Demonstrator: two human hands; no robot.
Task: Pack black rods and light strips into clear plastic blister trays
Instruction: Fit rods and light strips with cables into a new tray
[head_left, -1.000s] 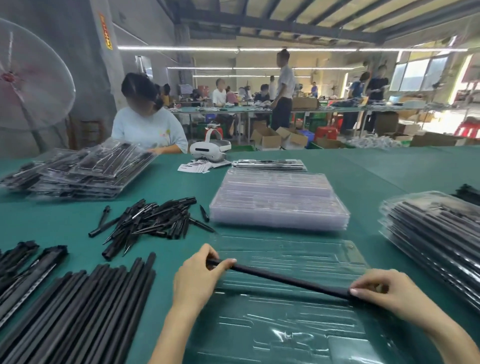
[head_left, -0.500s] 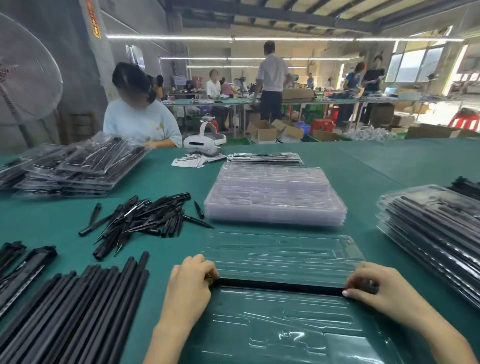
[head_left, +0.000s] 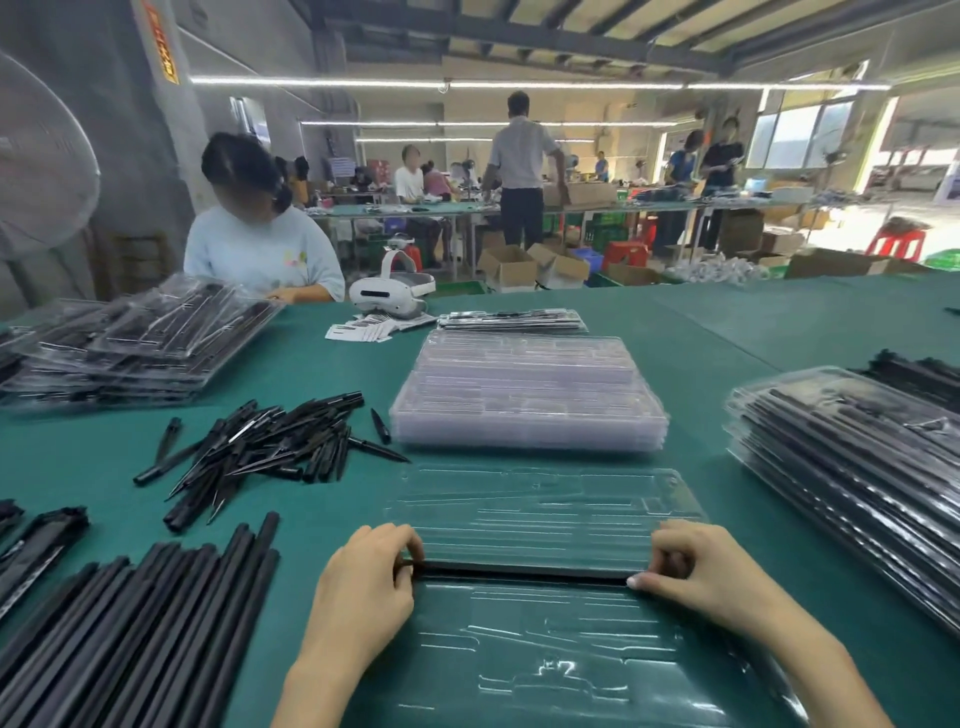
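Nearest to me, bottom centre of the frame, I see the open clear blister tray lying flat on the green table. A black rod lies horizontal across the tray's middle, approx. at the fold line. My left hand holds the rod's left end, fingers curled around it. My right hand is at the rod's right end; fingers curled and pinching it, thumb tip pressing on the tray.

Lower left: a bundle of long black rods lying parallel on the table, and at the left edge some flat black strips, prob. the light strips, I cannot tell for sure.

Mid left, a loose pile of short black spikes. Centre, just behind my tray, a stack of empty clear trays. Right edge: stack of filled trays. Upper left of the table, another pile of filled trays.

Further, a white headset with paper leaflets beside it, and a seated person in a light shirt behind the table.
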